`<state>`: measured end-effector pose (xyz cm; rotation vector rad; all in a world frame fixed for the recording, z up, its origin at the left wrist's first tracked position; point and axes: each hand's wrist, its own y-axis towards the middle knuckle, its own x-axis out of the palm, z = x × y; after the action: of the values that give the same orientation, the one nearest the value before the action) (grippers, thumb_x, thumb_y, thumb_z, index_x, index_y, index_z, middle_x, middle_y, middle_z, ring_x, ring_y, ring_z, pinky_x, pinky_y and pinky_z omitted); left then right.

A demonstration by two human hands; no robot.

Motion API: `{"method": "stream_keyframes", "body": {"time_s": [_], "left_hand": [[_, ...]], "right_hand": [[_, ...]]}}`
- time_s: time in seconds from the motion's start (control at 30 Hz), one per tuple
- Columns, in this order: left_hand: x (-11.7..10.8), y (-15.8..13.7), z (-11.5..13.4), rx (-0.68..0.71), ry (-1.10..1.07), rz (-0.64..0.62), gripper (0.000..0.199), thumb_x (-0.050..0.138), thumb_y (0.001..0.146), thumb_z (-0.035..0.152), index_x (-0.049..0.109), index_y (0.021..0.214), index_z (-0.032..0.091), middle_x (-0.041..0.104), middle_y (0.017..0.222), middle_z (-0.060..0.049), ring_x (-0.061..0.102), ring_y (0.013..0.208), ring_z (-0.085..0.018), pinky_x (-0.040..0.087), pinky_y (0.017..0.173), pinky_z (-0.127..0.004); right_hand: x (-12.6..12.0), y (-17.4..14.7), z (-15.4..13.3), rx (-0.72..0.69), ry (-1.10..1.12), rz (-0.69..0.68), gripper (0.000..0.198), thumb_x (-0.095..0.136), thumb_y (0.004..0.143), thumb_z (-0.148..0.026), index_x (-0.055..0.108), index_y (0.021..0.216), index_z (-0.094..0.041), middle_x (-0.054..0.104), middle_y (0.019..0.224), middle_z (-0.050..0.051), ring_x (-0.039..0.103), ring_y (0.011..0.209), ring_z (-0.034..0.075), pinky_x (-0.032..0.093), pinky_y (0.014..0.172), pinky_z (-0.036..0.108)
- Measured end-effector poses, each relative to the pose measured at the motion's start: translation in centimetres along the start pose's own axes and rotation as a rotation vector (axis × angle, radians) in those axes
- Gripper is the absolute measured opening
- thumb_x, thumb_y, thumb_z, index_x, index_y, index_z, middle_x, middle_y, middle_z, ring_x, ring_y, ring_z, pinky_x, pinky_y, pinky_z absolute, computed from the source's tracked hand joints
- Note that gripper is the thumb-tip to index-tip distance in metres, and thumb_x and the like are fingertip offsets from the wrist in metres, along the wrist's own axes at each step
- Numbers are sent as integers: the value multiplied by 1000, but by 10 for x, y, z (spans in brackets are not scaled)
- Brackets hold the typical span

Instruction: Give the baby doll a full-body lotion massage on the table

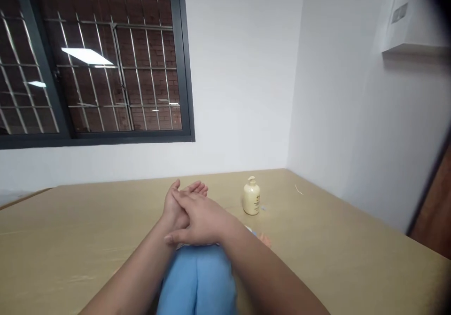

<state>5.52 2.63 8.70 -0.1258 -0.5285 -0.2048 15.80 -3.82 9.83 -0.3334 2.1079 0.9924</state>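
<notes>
My left hand [173, 209] is palm up with its fingers stretched away from me. Across that palm lies my right hand [206, 215], back upward, its thumb apart and its fingers flat against the left one. No object shows between the two palms. Below the hands is a blue soft fabric shape [197, 277] with a seam down its middle; what it is I cannot tell. Past my right forearm peeks a small skin-coloured thing [264, 240], mostly hidden. A cream pump bottle [251, 199] stands upright to the right of both hands, apart from them.
The wooden-toned tabletop [88, 226] runs back to white walls that meet in a corner. A thin pale strand [299, 189] lies near its right edge. At the upper left is a dark-framed window [188, 85] with metal bars.
</notes>
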Motion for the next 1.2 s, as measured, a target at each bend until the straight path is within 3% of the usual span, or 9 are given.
{"method": "stream_keyframes", "body": {"time_s": [0.1, 0.23, 0.3, 0.43, 0.57, 0.8, 1.2], "left_hand": [[-12, 3, 12, 55, -181, 34, 65, 33, 86, 64, 64, 112, 13, 69, 101, -20, 68, 104, -33, 58, 88, -47], [-28, 9, 21, 100, -306, 76, 62, 42, 86, 61, 63, 111, 9, 67, 110, -22, 67, 108, -31, 57, 91, -39], [-31, 11, 21, 94, -334, 92, 60, 43, 86, 60, 62, 113, 10, 67, 111, -21, 66, 109, -31, 57, 92, -40], [-25, 5, 16, 75, -400, 71, 60, 42, 88, 60, 62, 116, 11, 67, 111, -21, 64, 110, -34, 56, 93, -45], [-14, -6, 14, 52, -454, 55, 53, 46, 87, 54, 65, 113, 13, 68, 107, -19, 65, 109, -34, 55, 92, -47], [-7, -17, 25, 50, -414, 166, 51, 44, 88, 48, 64, 113, 8, 67, 115, -20, 60, 119, -31, 50, 100, -40], [-19, -13, 31, 167, -461, 143, 42, 50, 88, 45, 65, 106, 10, 66, 122, -19, 62, 118, -27, 42, 110, -36]], "right_hand": [[6, -2, 7, 57, -67, -46, 99, 69, 68, -70, 42, 146, -16, 51, 143, 20, 45, 133, 41, 37, 106, 57], [1, -4, -3, 65, -74, -138, 78, 67, 76, -65, 51, 139, -22, 61, 133, 12, 53, 126, 35, 42, 103, 51], [-1, -4, -14, 75, -44, -172, 83, 66, 76, -67, 43, 145, -28, 55, 142, 8, 47, 134, 34, 37, 109, 51], [3, -2, -26, 135, -8, -174, 103, 67, 73, -69, 18, 156, -32, 26, 161, 3, 20, 149, 32, 22, 119, 52], [12, 4, -14, 146, -23, -177, 103, 68, 76, -63, 14, 157, -27, 19, 162, 4, 11, 151, 31, 14, 122, 52], [19, 10, 13, 14, -30, -125, 71, 50, 93, -54, 28, 154, -25, 27, 160, 2, 22, 149, 21, 14, 124, 40], [17, 2, -17, 98, -5, -131, 72, 57, 89, -55, 31, 152, -33, 48, 149, 2, 33, 144, 31, 33, 116, 49]]}}
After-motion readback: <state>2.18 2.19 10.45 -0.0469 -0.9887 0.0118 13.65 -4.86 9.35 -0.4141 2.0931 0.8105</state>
